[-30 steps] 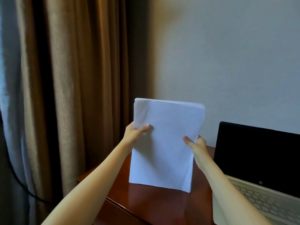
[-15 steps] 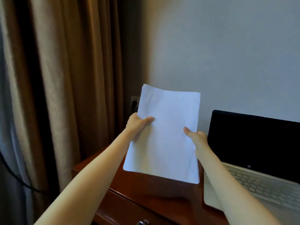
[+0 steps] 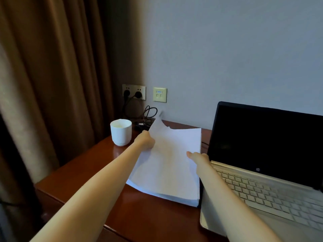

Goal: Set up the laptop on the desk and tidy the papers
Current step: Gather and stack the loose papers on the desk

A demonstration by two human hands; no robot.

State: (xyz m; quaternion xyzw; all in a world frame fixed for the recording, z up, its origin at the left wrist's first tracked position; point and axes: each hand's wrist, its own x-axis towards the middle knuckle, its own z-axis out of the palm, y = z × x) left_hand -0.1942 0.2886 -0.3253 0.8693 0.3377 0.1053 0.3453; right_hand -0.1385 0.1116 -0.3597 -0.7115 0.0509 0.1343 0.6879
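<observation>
Two hands hold papers, white cup near

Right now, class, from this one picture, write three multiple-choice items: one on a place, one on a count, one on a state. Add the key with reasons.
1. Where on the reddish wooden desk is the white ceramic cup? A. left of the white paper stack B. on top of it C. right of it
2. How many black plugs sit in the beige wall socket? A. none B. two C. four
3. The silver laptop is: A. shut B. open, screen dark C. open, screen lit
Key: 1 A, it stands beyond the left hand; 2 B, two plugs show; 3 B, lid raised, screen black.
</observation>
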